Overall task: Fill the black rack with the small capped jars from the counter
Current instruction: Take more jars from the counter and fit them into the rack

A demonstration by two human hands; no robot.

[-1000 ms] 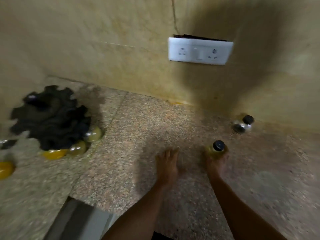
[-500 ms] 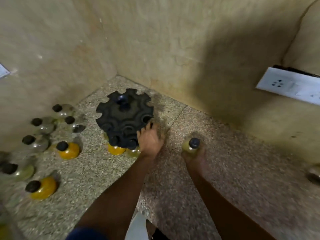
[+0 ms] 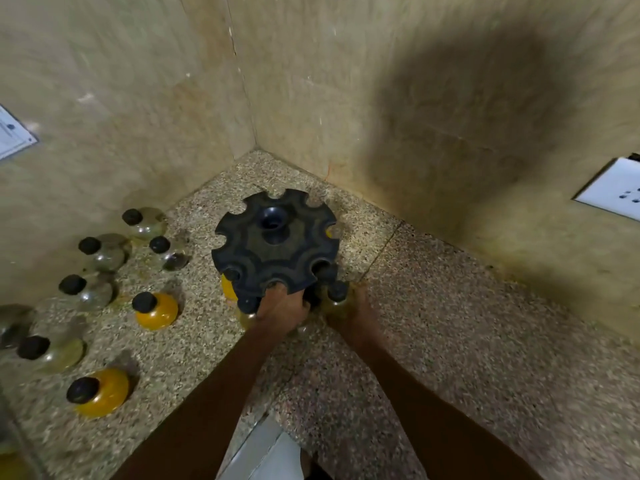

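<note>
The black round rack [image 3: 275, 244] stands in the counter's corner, with notched slots around its rim. My left hand [image 3: 282, 308] grips its front edge, fingers curled into a slot. My right hand [image 3: 349, 311] holds a small black-capped jar [image 3: 336, 295] of pale yellow content right at the rack's front right side. A few jars sit in the rack's lower tier, one orange [image 3: 227, 287]. Several loose capped jars stand on the counter to the left, among them an orange one [image 3: 156, 310] and another orange one [image 3: 100, 391].
Tiled walls meet in a corner behind the rack. A white socket plate [image 3: 613, 188] is on the right wall and a white plate [image 3: 12, 135] on the left wall. The speckled granite counter [image 3: 467, 341] stretches to the right.
The view swung left to the rack. My left hand has taken hold of the rack's front edge. My right hand has carried the jar up against the rack.
</note>
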